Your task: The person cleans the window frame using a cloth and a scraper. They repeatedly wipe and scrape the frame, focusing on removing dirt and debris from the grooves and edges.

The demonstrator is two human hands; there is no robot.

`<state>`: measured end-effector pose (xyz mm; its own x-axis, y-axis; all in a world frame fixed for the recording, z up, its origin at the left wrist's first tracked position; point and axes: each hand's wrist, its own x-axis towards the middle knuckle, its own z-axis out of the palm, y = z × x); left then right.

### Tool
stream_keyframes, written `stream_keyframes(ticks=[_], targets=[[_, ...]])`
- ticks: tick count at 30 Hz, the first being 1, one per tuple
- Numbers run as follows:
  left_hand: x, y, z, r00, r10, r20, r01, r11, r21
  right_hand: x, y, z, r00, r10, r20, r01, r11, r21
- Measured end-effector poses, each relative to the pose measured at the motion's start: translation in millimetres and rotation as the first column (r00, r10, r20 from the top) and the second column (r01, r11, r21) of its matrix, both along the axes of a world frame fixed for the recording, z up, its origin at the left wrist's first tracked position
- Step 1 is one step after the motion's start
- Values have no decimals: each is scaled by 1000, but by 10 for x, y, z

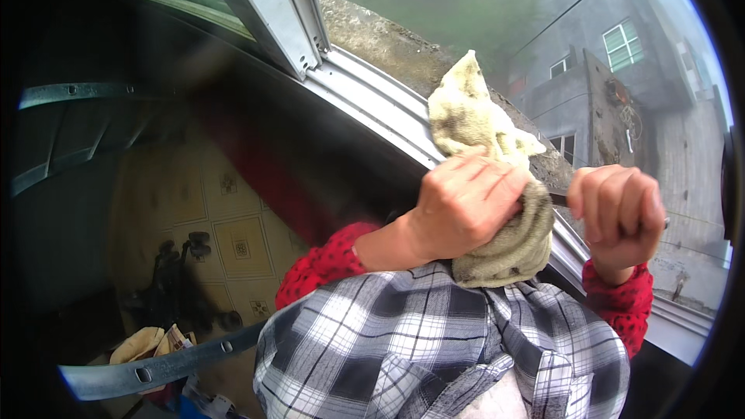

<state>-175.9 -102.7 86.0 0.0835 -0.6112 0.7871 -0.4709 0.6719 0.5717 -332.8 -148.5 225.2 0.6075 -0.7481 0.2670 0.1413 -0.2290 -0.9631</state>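
A dirty pale-yellow cloth [466,112], stained grey and dark in places, is bunched over the window's metal track. My left hand [469,200] is closed around its middle, with one end sticking up outward and the other hanging toward my chest. To the right, my right hand [618,208] is curled into a fist, apart from the cloth. A short dark, thin piece [558,199] shows between that fist and the cloth, and a small tip shows at the fist's far side. The fingers hide most of it, so its kind cannot be made out.
The silver window track [372,101] runs diagonally, with an upright sash frame [272,15] at upper left. Outside are a grey building [621,54] and a rocky ledge. Indoors, at lower left, are a patterned floor [240,248] and a curved metal rail [163,370].
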Motion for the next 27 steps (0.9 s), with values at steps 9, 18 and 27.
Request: stream_keyframes(ticks=[9,18,27], targets=[[853,-146,34,789,469,397,-494,869,-44,744,-412,-650,935,353,-26,-314,795,-519],[68,42,-25,911,375,172,-357,926,-124,207,27,19,985,84,-149,-122,956,-268],[8,92,-126,998,30,47,-23,989,-143,-707,-135,292,968,-95,234,85,995,53]])
